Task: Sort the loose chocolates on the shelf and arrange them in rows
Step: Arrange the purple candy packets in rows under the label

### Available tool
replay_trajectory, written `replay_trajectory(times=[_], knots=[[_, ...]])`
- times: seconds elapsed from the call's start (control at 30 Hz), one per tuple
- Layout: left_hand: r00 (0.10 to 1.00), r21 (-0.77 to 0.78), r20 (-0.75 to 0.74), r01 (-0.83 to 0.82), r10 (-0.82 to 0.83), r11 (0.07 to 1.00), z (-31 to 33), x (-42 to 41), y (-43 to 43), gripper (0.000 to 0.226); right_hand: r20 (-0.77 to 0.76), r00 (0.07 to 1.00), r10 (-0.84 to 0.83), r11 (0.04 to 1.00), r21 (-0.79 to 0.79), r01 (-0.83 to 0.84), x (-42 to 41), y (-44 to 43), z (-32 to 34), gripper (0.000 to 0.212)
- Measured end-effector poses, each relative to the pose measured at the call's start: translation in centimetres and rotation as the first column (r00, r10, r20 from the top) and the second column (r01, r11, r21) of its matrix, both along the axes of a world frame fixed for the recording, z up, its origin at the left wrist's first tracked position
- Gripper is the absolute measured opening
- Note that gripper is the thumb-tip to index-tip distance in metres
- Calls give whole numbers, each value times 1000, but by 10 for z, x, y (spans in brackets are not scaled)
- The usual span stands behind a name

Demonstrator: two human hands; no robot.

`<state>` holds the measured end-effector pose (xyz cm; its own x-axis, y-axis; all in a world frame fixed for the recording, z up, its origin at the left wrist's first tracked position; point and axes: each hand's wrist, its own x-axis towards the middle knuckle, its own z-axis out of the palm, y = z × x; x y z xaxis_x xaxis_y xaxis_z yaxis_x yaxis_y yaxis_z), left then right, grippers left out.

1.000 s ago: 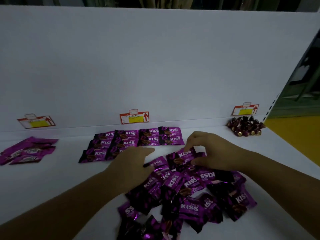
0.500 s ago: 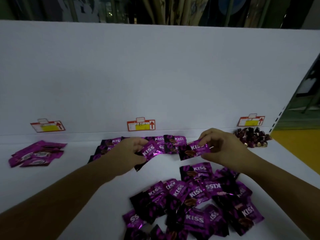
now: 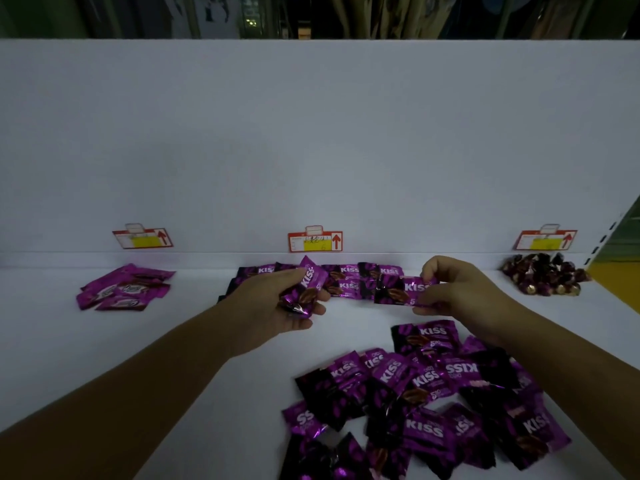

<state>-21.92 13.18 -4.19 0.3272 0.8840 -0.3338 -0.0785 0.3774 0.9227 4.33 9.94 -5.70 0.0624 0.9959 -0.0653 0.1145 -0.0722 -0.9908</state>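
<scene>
Fingers (image 3: 311, 309) of left hand (image 3: 273, 306) curled round one KISS packet (image 3: 306, 287), packet tilted on end, just in front of the arranged rows (image 3: 346, 280). Other side: right hand (image 3: 464, 299) pinches a second KISS packet (image 3: 398, 289) by its right edge, thumb below, fingertips on top, packet roughly flat at the right end of the rows; can't tell if it touches the shelf (image 3: 156, 341). Rows sit at the back of the shelf under the middle price label (image 3: 315, 240), close to the white back panel (image 3: 311, 133). Loose pile (image 3: 415, 393) of the same purple packets lies at the front, beside the right forearm, overlapping, some upside down. Separate purple packets (image 3: 124, 289) back left under left label (image 3: 142, 238); dark foil-wrapped chocolates (image 3: 545, 275) heaped back right under right label (image 3: 547, 239)
</scene>
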Motion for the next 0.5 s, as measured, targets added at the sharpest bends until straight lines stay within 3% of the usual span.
replay_trajectory(times=[0.2, 0.37, 0.5], knots=[[998, 61, -35, 46, -44, 997, -1, -10, 2, 17, 31, 998, 50, 998, -27, -50, -13, 4, 0, 28], [919, 291, -388, 43, 76, 956, 1, -13, 11, 15, 78, 996, 49, 998, -43, -46, -19, 3, 0, 26], [863, 430, -497, 155, 89, 889, -2, -4, 12, 16, 38, 998, -49, 998, -26, 50, -17, 5, 0, 23]])
